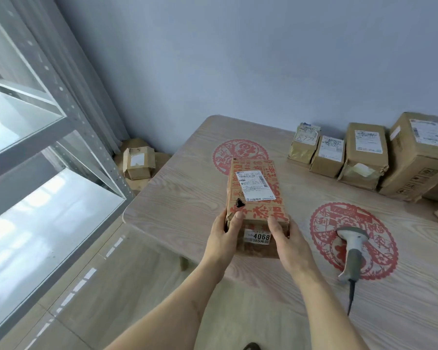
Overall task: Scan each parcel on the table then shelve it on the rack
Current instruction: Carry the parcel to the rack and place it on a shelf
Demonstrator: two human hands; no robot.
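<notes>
While your two hands are holding it from either side, the red-printed cardboard parcel (257,198) is sitting at the near left part of the wooden table (182,198), its long axis running away from you. Your left hand (224,237) is gripping the parcel's near left corner, thumb lying over the top edge beside a torn dark hole. Your right hand (290,245) is clasping the near right corner, fingers wrapping down the side. A white shipping label (254,185) is facing up on the parcel's top, and a sticker reading 4068 (259,237) is showing on the end facing you, between your hands.

To your right, the grey barcode scanner (353,251) is lying untouched on a red paper-cut decal (324,221), its cable trailing toward you. A row of four brown parcels (364,157) is standing along the far edge against the blue wall, touching one another. The grey metal rack (61,137) is filling the left of the view, its shelves looking glossy. A dented carton (138,162) is resting on the floor between rack and table.
</notes>
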